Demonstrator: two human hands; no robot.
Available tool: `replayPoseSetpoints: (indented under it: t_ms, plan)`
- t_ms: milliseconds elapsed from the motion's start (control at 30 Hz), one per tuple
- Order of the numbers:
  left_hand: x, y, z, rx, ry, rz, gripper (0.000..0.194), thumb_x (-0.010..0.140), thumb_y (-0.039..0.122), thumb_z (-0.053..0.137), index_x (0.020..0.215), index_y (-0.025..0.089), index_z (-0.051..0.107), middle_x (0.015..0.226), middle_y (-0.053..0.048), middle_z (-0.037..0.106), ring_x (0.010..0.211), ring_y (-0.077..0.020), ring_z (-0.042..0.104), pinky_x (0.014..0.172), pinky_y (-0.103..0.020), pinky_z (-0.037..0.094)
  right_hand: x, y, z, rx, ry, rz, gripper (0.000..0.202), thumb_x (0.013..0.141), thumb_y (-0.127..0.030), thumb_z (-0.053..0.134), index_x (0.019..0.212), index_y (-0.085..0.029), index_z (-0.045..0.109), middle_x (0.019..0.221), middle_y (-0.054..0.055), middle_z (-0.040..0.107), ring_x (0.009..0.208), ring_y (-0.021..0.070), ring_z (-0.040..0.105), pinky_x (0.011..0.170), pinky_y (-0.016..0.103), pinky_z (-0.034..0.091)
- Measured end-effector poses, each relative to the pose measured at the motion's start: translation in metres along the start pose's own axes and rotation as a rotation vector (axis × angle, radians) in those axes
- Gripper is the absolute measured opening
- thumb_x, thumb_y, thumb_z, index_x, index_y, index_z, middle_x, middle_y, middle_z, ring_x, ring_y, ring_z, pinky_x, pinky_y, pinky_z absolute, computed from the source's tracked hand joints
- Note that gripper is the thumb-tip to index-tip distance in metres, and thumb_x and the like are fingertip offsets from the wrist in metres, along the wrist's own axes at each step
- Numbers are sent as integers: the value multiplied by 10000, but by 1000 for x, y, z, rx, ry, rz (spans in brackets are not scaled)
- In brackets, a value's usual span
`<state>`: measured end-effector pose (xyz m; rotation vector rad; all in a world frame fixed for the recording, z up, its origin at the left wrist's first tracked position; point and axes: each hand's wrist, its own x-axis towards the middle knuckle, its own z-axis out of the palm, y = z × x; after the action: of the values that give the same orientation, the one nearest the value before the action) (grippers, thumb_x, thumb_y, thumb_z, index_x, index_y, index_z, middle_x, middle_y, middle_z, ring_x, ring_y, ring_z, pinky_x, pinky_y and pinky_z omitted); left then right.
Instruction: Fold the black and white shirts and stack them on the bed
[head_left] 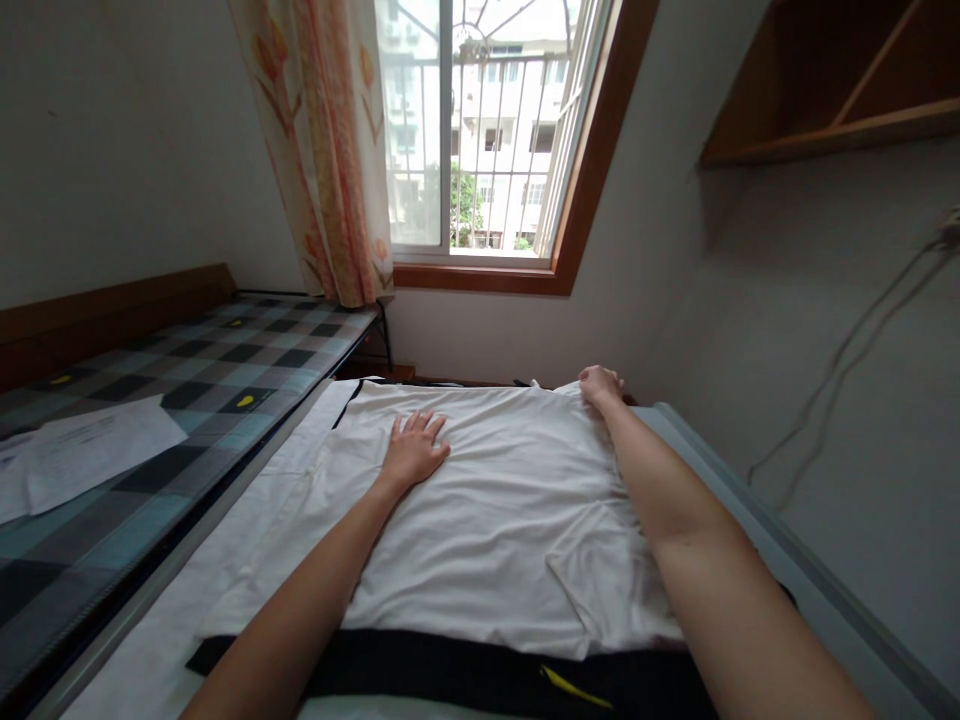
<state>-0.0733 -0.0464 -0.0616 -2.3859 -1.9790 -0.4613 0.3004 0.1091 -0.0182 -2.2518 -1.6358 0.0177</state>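
A white shirt [495,500] lies spread out and wrinkled in front of me, with a sleeve-like flap folded over near its right side. My left hand [415,448] rests flat on its upper left part, fingers spread. At the far right corner, my right hand [600,385] has its fingers closed on the shirt's edge. Under the near edge of the shirt shows a strip of black cloth [450,665] with a yellow mark on it. White fabric [180,590] lies beneath it on the left.
On the left is a checkered mattress [300,340] with papers [97,450] on it. A curtain [330,150] hangs beside the barred window [495,150] ahead. A wooden shelf [840,140] and dangling cables [832,370] are on the right wall.
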Motion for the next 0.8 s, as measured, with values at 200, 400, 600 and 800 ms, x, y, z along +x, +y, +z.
replayPoseSetpoints:
  t_ms: [200, 400, 600, 800]
  plan:
    - [0, 0, 1, -2, 3, 8, 515, 899, 424, 423, 1400, 324, 485, 1492, -48, 458, 1404, -282, 346, 1172, -534, 186, 2, 3, 1, 30, -68, -12, 341, 825, -137, 552, 1121, -164, 719, 1174, 135, 686, 1063, 235, 639, 904, 321, 485]
    - [0, 0, 1, -1, 7, 6, 511, 900, 427, 427, 1396, 322, 488, 1488, -51, 462, 1406, -276, 343, 1172, -525, 186, -3, -1, 2, 19, -114, 59, 293, 898, -313, 555, 1033, -135, 744, 1127, 205, 684, 1050, 301, 655, 865, 389, 515]
    - [-1, 1, 1, 3, 17, 5, 509, 899, 411, 428, 1394, 305, 489, 1482, -47, 471, 1399, -272, 352, 1171, -522, 189, -11, -9, -5, -32, -126, 166, 398, 866, -376, 632, 1168, -122, 688, 1221, 233, 640, 1134, 336, 618, 892, 429, 507]
    - [-1, 1, 1, -9, 22, 5, 508, 900, 403, 434, 1389, 282, 502, 1479, -64, 472, 1394, -279, 356, 1167, -537, 185, -14, -16, -7, -63, -181, 173, 297, 820, -199, 645, 1101, -133, 717, 1168, 218, 661, 1118, 324, 623, 880, 413, 507]
